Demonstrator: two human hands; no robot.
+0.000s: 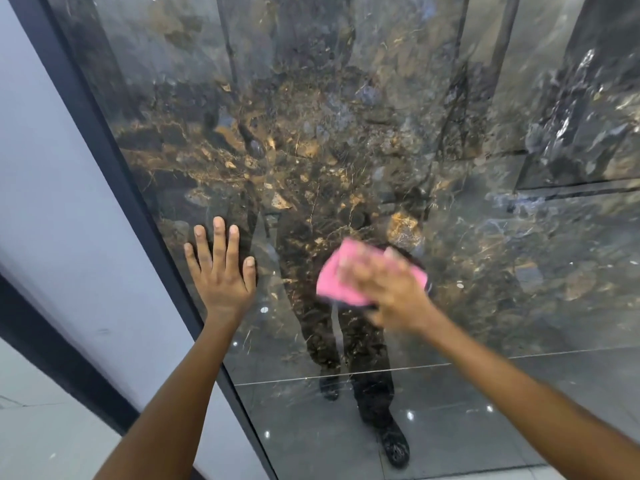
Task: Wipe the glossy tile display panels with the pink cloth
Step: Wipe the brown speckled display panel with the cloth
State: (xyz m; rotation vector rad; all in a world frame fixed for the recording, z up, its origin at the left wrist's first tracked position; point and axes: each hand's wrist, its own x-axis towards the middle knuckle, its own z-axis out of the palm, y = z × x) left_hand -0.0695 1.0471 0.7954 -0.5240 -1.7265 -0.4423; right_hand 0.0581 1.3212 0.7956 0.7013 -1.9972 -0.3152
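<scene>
Left hand point(221, 268) is lying flat, fingers spread, lower left on the glossy panel point(346, 140); right hand point(384, 289), blurred, is pressing the pink cloth point(334, 282) at lower centre.

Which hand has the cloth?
The right hand, pressing the pink cloth on the tile panel. The left hand lies flat, bare.
</scene>
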